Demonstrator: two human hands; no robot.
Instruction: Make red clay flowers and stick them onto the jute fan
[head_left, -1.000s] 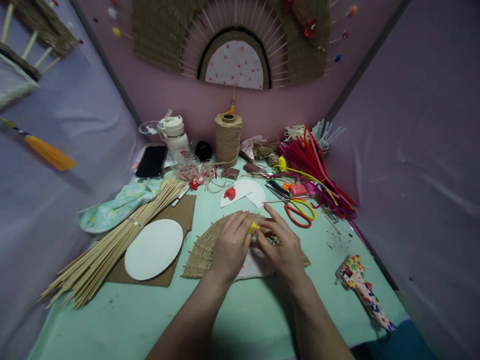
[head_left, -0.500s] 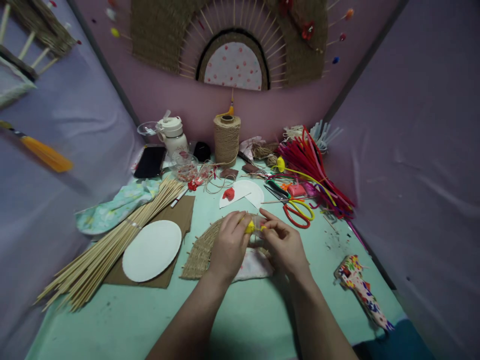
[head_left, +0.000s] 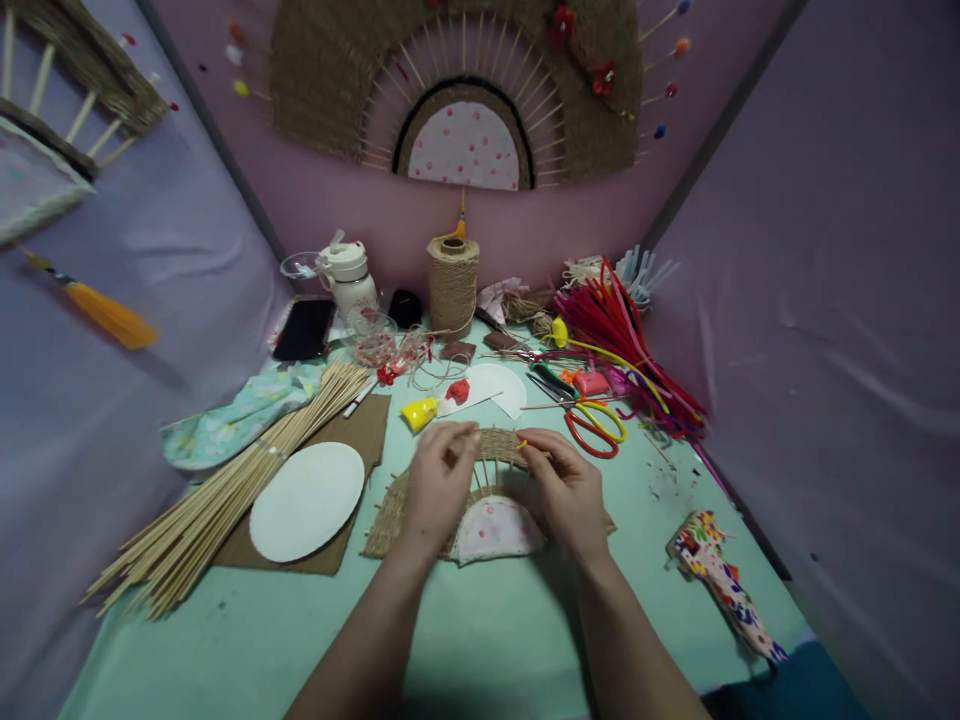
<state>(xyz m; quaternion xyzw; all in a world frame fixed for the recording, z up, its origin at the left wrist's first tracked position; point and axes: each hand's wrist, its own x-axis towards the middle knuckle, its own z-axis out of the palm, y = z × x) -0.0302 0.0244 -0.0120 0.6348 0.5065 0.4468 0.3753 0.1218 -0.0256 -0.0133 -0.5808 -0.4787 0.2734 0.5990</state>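
Observation:
A small woven twine fan (head_left: pixel 386 520) lies on the green table, with thin sticks through it and a white half-round centre (head_left: pixel 495 530) dotted pink. My right hand (head_left: pixel 566 485) is over its right half, pinching a tiny bit of yellow clay (head_left: pixel 523 445) between thumb and fingertips. Over the left half hovers my left hand (head_left: pixel 436 490), its fingers loosely bent and nothing visible in them. Just beyond it a yellow clay packet (head_left: pixel 418 413) rests on the table, beside a lump of red clay (head_left: pixel 457 391) on a cut white paper disc (head_left: pixel 499 385).
At left, a bundle of bamboo sticks (head_left: pixel 225 500) and a white oval plate (head_left: pixel 307 505) lie on brown cardboard (head_left: pixel 379 425). Scissors (head_left: pixel 592 430), red pipe cleaners (head_left: pixel 615 340) and a flower-patterned glue gun (head_left: pixel 724 580) are at right. A twine spool (head_left: pixel 453 290) stands behind.
The yellow packet has left my hands and now lies on the table beyond my left hand. My hands have moved apart, with a yellow bit staying in my right fingertips.

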